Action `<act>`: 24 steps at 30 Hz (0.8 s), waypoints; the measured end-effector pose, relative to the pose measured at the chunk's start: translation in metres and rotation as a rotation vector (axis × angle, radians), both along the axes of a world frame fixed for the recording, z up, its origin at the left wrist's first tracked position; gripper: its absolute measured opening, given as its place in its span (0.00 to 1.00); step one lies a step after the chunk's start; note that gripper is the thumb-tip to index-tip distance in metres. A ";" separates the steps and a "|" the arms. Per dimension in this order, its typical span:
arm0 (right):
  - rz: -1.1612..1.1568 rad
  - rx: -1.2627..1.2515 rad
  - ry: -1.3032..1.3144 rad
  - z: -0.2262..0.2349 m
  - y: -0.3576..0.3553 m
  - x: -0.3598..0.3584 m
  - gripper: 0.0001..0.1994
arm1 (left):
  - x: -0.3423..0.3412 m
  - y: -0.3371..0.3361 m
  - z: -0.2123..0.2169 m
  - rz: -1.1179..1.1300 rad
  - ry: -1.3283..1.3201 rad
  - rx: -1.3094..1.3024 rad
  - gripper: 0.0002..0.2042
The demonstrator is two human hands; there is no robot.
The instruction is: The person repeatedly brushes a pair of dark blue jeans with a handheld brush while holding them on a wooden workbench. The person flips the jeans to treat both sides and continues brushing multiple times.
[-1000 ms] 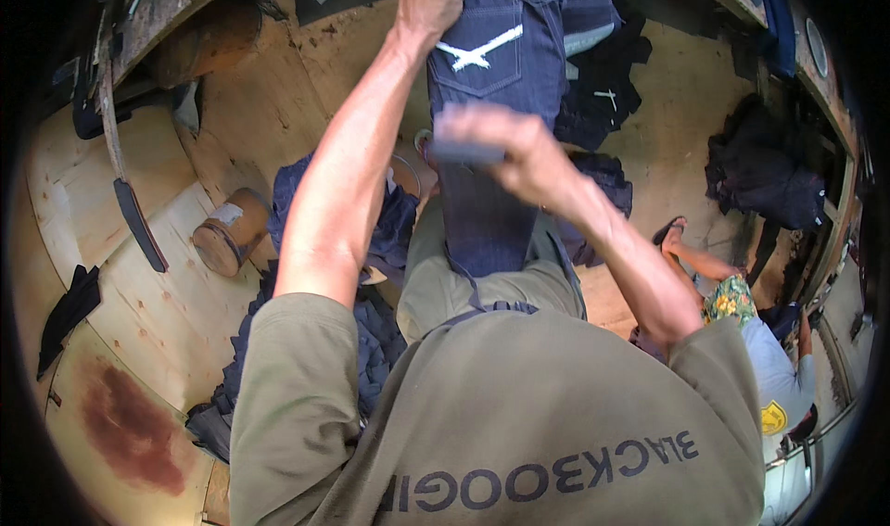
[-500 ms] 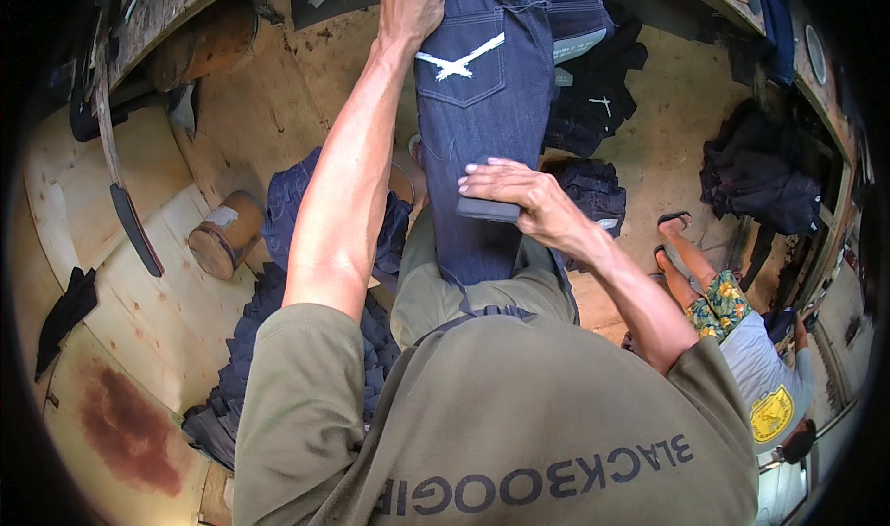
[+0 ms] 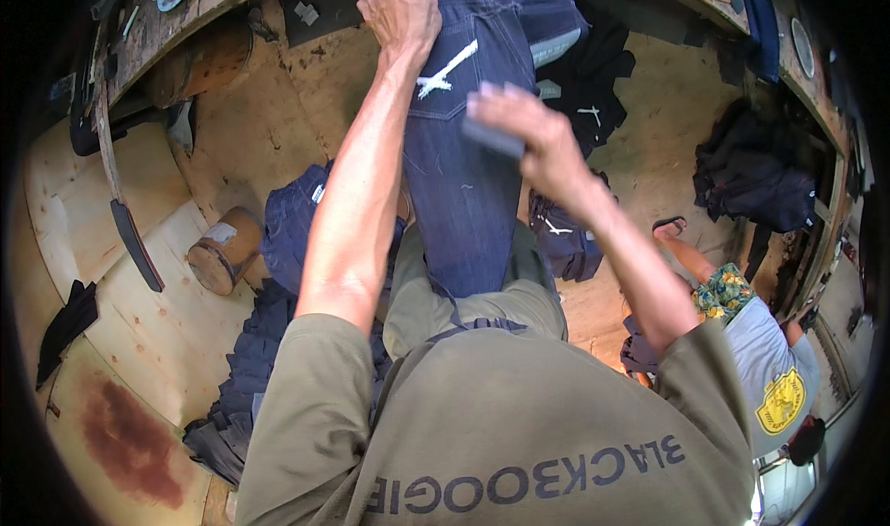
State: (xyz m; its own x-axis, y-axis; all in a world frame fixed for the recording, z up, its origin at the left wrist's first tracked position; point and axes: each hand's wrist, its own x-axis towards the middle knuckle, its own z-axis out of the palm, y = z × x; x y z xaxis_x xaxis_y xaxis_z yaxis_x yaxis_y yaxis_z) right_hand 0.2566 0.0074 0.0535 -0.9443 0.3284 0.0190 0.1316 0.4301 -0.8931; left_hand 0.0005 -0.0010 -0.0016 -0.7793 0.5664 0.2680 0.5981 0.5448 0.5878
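A pair of dark blue jeans (image 3: 464, 192) stretches from my lap up to the far edge of the view, with a white crossed mark on its back pocket (image 3: 464, 44). My left hand (image 3: 400, 14) grips the far left edge of the jeans near the waist, its thumb over the cloth. In my right hand (image 3: 533, 127) is a dark flat rectangular block (image 3: 493, 140), held from above over the right side of the jeans just below the pocket. Motion blurs that hand and the block, so I cannot tell whether the block touches the cloth.
More folded jeans (image 3: 567, 234) lie to the right, and a dark garment heap (image 3: 756, 174) sits further right. Left are a blue denim pile (image 3: 297, 215), a rusty can (image 3: 225, 250) and a stack of dark cloth (image 3: 246, 368). Another person (image 3: 765, 364) is at the right; wooden tabletops (image 3: 199, 12) border the far side.
My right hand and the block have moved away from me and slightly right, up the jeans leg toward the pocket. My left hand and the jeans' far end have shifted a little left.
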 end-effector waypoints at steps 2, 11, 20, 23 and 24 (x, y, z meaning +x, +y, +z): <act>0.123 0.009 -0.069 0.005 -0.011 0.009 0.43 | -0.003 0.004 -0.005 -0.132 0.102 0.045 0.21; 0.113 0.120 -0.032 -0.001 0.020 -0.015 0.40 | -0.014 0.002 -0.025 -0.203 0.060 0.084 0.26; 0.188 -0.064 -0.014 -0.005 -0.025 -0.005 0.41 | -0.013 0.001 -0.020 -0.165 0.050 0.061 0.28; 0.445 -0.231 -0.110 0.002 -0.055 0.006 0.36 | -0.011 -0.001 -0.023 -0.163 0.056 0.078 0.27; 0.452 -0.349 -0.142 0.004 -0.055 0.002 0.31 | -0.011 -0.001 -0.025 -0.170 0.072 0.082 0.27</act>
